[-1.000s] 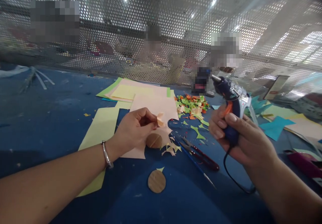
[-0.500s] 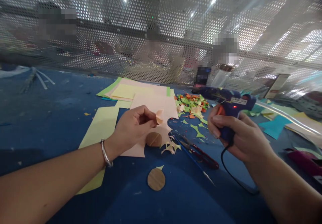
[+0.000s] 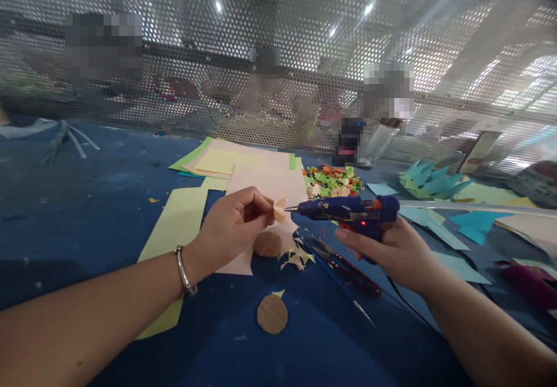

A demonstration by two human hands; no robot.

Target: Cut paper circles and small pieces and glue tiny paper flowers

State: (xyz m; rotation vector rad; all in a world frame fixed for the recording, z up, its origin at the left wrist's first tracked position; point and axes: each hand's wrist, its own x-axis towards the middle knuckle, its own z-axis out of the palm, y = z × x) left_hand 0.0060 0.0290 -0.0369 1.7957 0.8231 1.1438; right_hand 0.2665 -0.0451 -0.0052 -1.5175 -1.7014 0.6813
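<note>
Between the thumb and finger of my left hand [image 3: 243, 221] is a small folded peach paper piece [image 3: 281, 208]. My right hand [image 3: 402, 250] is wrapped round the handle of a blue glue gun [image 3: 348, 208] with a lit red light and a clear glue stick out of its back. Its nozzle points left and is at the paper piece; whether they touch I cannot tell. Below my left hand lies a brown cardboard disc [image 3: 267, 244], and another cardboard disc [image 3: 272, 314] lies nearer me with a pale green paper tip at its edge.
Scissors [image 3: 352, 271] and a thin blue tool [image 3: 337, 277] lie below the glue gun. Coloured paper scraps [image 3: 333, 181] are heaped behind it. Paper sheets [image 3: 270, 181] lie behind my left hand, and a teal spiky paper piece [image 3: 433, 181] stands at right. A perforated metal screen [image 3: 195, 73] borders the table.
My right hand has swung the glue gun down and left, levelling it so that its nozzle is at the peach paper piece. My left hand has hardly moved.
</note>
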